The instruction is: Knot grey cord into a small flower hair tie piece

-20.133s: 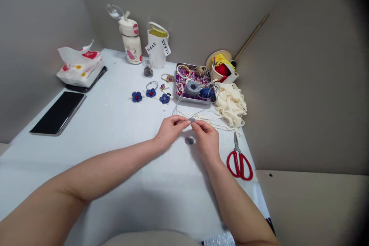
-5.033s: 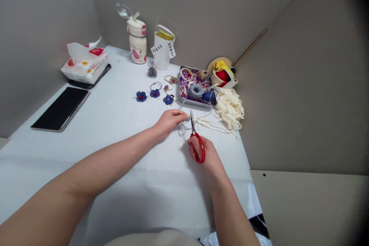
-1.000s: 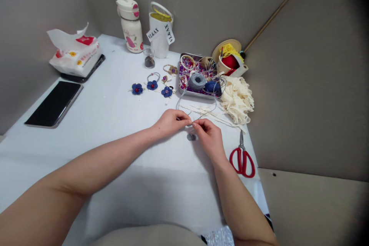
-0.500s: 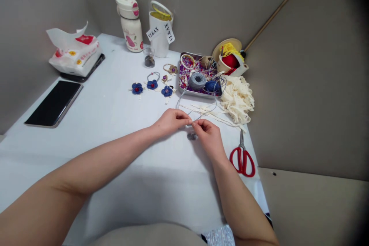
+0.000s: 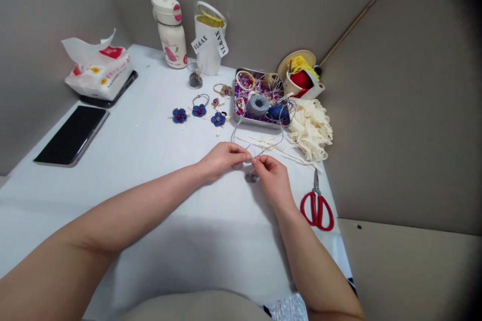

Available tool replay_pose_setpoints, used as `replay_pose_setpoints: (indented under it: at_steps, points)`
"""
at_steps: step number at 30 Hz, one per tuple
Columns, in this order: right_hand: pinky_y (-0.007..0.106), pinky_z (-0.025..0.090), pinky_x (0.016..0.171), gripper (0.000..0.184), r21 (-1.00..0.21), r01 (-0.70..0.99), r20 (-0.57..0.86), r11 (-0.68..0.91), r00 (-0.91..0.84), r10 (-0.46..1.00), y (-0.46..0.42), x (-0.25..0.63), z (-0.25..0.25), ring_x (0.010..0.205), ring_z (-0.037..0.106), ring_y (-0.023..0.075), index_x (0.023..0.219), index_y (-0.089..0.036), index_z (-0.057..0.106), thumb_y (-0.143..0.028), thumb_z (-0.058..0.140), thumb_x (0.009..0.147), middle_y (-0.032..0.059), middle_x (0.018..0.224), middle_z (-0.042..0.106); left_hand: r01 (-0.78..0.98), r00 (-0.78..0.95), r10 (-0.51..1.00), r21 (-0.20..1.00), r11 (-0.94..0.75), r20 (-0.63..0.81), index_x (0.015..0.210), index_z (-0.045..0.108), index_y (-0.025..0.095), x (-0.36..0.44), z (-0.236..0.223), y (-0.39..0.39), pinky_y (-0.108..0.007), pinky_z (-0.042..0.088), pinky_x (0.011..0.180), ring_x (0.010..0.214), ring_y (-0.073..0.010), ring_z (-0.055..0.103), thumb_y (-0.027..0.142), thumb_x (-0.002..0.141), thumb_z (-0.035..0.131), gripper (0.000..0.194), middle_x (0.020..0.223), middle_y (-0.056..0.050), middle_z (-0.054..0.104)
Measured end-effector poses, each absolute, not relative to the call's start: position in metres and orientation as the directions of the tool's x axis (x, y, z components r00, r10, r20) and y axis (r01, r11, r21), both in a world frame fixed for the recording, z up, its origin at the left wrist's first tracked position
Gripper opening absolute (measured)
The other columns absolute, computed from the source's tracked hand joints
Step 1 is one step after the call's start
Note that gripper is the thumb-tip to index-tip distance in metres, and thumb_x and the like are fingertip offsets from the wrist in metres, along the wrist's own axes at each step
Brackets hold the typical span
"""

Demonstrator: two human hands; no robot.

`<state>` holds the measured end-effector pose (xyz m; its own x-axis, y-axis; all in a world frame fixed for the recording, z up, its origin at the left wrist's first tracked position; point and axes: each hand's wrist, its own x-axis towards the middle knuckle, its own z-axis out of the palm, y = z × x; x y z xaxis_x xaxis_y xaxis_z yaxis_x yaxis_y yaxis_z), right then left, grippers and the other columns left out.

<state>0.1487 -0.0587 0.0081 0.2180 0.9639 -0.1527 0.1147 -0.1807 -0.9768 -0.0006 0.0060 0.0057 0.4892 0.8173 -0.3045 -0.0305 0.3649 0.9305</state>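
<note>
My left hand (image 5: 227, 158) and my right hand (image 5: 270, 170) pinch close together over the white table, thumbs and fingertips pressed together. Between them runs a thin grey cord (image 5: 268, 148), which loops back to the metal tray. Small grey woven loops (image 5: 251, 177) hang just below the fingertips, partly hidden by my right hand. In the tray (image 5: 259, 123) sit a grey cord spool (image 5: 258, 105), a blue yarn ball (image 5: 277, 112) and many purple and red beads. Blue flower pieces (image 5: 199, 110) lie left of the tray.
Red-handled scissors (image 5: 317, 205) lie right of my right hand. Cream lace (image 5: 311, 129) is heaped beside the tray, with lace strips (image 5: 278, 149) in front. A phone (image 5: 71, 135), tissue pack (image 5: 101, 72), bottle (image 5: 172, 40) and white canister (image 5: 208, 52) stand or lie farther left and back.
My fingertips have parted very slightly, showing a bit more grey cord between them. Everything else stays practically as it was.
</note>
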Motion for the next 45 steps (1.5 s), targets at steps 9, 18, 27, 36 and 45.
replay_pose_setpoints:
  at_steps: [9,18,27,36,45]
  points:
    - [0.023,0.040,0.054,0.018,-0.983,0.070,-0.146,-0.167,0.232,0.962,-0.059,0.150,0.003,0.055,0.050,0.0099,0.078,-0.017,0.065,-0.036,0.067,0.078,-0.0019,0.065,0.059,-0.033,0.468,0.831,0.934,0.356,-0.300,0.076,0.071,0.012,0.000,0.007,0.006,-0.025,0.035,0.057,0.057,-0.0090,0.047,0.029,0.066,0.074,0.020,0.061,-0.001,0.059]
    - [0.031,0.046,0.069,0.014,-0.942,0.336,0.081,-0.003,0.236,0.968,-0.058,0.163,0.006,0.073,0.058,0.0164,0.084,-0.020,0.069,-0.032,0.064,0.081,0.0028,0.081,0.066,-0.072,0.486,0.813,0.912,0.403,-0.321,0.077,0.071,0.011,-0.003,0.008,0.011,-0.026,0.038,0.057,0.056,-0.0092,0.048,0.028,0.065,0.075,0.021,0.062,-0.002,0.059]
    - [0.035,0.046,0.075,0.014,-0.663,0.714,0.412,0.227,0.095,0.906,-0.058,0.170,0.010,0.081,0.057,0.0192,0.086,-0.022,0.069,-0.018,0.056,0.086,0.0039,0.082,0.062,-0.070,0.495,0.801,0.904,0.422,-0.336,0.074,0.071,0.011,-0.005,0.011,0.014,-0.024,0.037,0.058,0.057,-0.0074,0.046,0.025,0.063,0.076,0.019,0.065,-0.002,0.060]
    - [0.033,0.045,0.075,0.013,-0.689,0.693,0.368,0.213,0.081,0.926,-0.059,0.170,0.009,0.081,0.056,0.0184,0.084,-0.021,0.068,-0.016,0.056,0.085,0.0029,0.082,0.061,-0.072,0.522,0.785,0.899,0.431,-0.334,0.074,0.072,0.012,-0.005,0.008,0.013,-0.025,0.037,0.058,0.058,-0.0080,0.047,0.026,0.062,0.076,0.019,0.065,-0.002,0.060]
    - [0.033,0.045,0.075,0.014,-0.727,0.657,0.335,0.199,0.086,0.938,-0.059,0.169,0.006,0.081,0.057,0.0186,0.085,-0.022,0.069,-0.020,0.055,0.086,0.0034,0.083,0.061,-0.078,0.542,0.779,0.904,0.421,-0.316,0.073,0.071,0.012,-0.005,0.009,0.013,-0.025,0.037,0.059,0.058,-0.0082,0.047,0.027,0.063,0.076,0.019,0.064,-0.002,0.059]
